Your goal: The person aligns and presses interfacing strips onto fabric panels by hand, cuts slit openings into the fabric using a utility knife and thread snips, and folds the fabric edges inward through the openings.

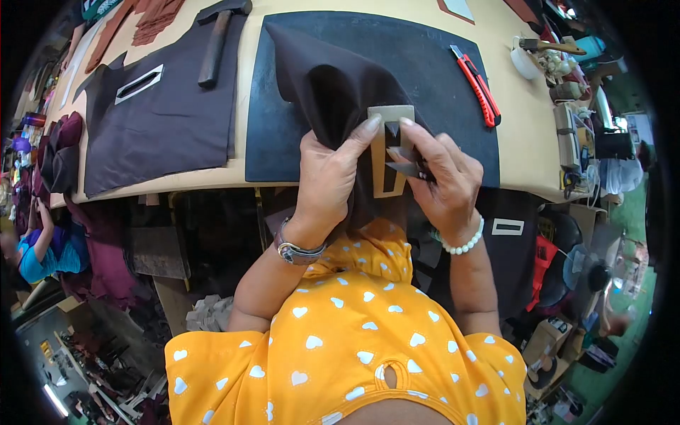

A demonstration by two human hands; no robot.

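My left hand (327, 173) is closed on a dark brown, leather-like sheet (340, 79), its thumb pressing on a tan rectangular frame (379, 173) that lies against the sheet. The sheet's upper part folds up and stands over the mat. In my right hand (452, 173) is a small pair of scissors (404, 168), with the dark blades pointing left across the frame's opening. Its handles are mostly hidden by my fingers. My right thumb and index finger are by the frame's right side. Both hands are at the table's front edge.
Under the sheet lies a black cutting mat (446, 64), with a red utility knife (478, 88) at its right. To the left, a hammer (216, 53) rests on dark sheets (177, 134) with a white-edged slot. A white cup (524, 64) is far right. Another person (53, 251) is at the left.
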